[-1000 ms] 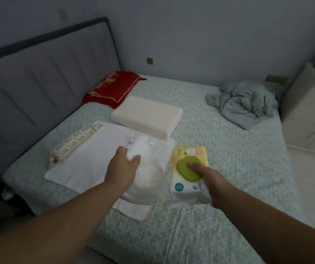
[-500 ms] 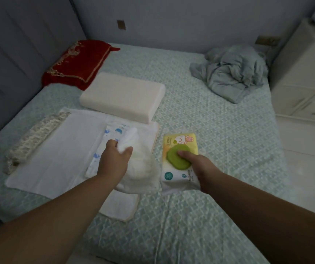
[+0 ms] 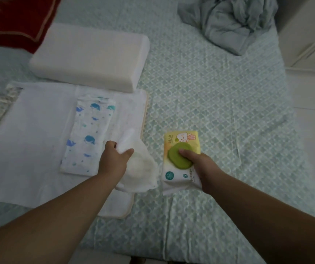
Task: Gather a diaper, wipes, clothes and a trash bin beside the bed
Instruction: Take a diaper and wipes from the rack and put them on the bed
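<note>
Since our head dipped closer, left hand grips white clothes, right hand clutches wipes, now nearly down on the bed.

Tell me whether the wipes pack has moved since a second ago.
Cannot tell: the camera itself swung. Judged against the white mat's edge, the wipes pack sits about as far to its right as before, held by the right hand.

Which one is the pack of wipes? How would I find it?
Look at the green patterned bed, near its front edge, right of the white changing mat. The wipes pack is the one the right hand holds. Only it is yellow and white with a round green lid.
</note>
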`<state>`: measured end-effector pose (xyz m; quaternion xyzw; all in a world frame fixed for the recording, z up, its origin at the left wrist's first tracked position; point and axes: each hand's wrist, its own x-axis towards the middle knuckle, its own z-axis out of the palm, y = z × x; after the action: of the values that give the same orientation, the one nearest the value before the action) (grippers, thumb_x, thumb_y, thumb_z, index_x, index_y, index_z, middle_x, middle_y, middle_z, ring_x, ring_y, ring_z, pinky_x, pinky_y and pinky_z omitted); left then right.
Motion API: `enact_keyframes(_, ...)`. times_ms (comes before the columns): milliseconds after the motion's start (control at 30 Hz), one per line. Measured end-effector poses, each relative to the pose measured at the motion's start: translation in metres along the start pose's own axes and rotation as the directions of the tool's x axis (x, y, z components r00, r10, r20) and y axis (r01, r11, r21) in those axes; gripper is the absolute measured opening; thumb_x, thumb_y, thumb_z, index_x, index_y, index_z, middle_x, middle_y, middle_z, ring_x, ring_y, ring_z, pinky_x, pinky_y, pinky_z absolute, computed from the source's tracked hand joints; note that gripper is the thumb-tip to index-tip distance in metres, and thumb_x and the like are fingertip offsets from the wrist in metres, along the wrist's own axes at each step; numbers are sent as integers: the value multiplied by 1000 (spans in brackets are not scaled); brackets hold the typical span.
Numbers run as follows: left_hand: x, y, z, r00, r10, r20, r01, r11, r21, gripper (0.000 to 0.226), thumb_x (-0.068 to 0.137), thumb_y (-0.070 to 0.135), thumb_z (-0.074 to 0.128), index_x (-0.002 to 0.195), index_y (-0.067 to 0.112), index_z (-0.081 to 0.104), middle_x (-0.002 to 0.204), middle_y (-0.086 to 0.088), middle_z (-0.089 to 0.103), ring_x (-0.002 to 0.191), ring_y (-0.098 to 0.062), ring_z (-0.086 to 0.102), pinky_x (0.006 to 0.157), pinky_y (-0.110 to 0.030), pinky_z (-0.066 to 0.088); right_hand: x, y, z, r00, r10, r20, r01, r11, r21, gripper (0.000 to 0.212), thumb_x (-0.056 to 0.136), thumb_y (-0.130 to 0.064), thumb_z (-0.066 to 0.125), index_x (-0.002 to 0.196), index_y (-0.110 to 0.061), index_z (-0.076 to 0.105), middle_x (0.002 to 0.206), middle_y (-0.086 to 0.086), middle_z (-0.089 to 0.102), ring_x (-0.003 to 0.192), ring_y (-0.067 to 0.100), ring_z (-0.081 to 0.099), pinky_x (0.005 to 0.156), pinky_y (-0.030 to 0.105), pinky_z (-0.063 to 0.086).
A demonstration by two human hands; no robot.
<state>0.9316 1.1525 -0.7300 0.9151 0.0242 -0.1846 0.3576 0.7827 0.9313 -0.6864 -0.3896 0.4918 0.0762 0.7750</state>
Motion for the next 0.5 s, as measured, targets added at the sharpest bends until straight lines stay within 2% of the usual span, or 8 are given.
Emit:
enact_keyframes(133, 20, -32, 17, 998, -38, 43, 37, 999, 23, 48, 79, 42, 80, 104, 21, 45, 84, 12, 49, 75, -17, 50, 58, -30, 35, 28, 21, 2, 999, 33, -8, -33, 999, 25, 42, 81, -20, 80, 118, -6, 64, 104, 25, 75, 91, 45, 73, 73, 56, 60)
enact_keyframes(267, 33, -71, 23, 982, -137, 131, 128, 989, 76, 49, 80, 41, 80, 107, 17, 46, 95, 0, 56, 85, -24, 55, 70, -34, 39, 49, 32, 10, 999, 45, -6, -44, 999, 27, 42, 83, -18, 78, 120, -5, 64, 105, 26, 74, 91, 46, 73, 70, 53, 61)
enact_keyframes(333, 35, -95, 22, 958, -218, 186, 194, 971, 138, 53, 80, 39, 80, 111, 12, 47, 106, -8, 59, 90, -26, 56, 74, -34, 41, 56, 36, 16, 999, 51, -10, -51, 998, 28, 45, 82, -18, 79, 121, -5, 62, 105, 27, 74, 90, 46, 73, 67, 51, 60)
enact_keyframes(400, 36, -118, 20, 917, -319, 238, 281, 943, 181, 64, 80, 36, 81, 124, 5, 47, 121, -16, 58, 102, -30, 57, 79, -35, 42, 65, 40, 22, 998, 62, -3, -61, 998, 21, 46, 81, -18, 79, 122, -5, 62, 106, 27, 73, 91, 46, 73, 68, 51, 60)
enact_keyframes(500, 33, -142, 20, 853, -427, 302, 376, 902, 214, 80, 81, 31, 82, 138, -2, 38, 135, -22, 52, 117, -36, 55, 86, -36, 45, 76, 45, 31, 997, 77, 29, -77, 997, 7, 43, 81, -17, 79, 119, -3, 65, 103, 27, 74, 90, 45, 73, 67, 49, 60)
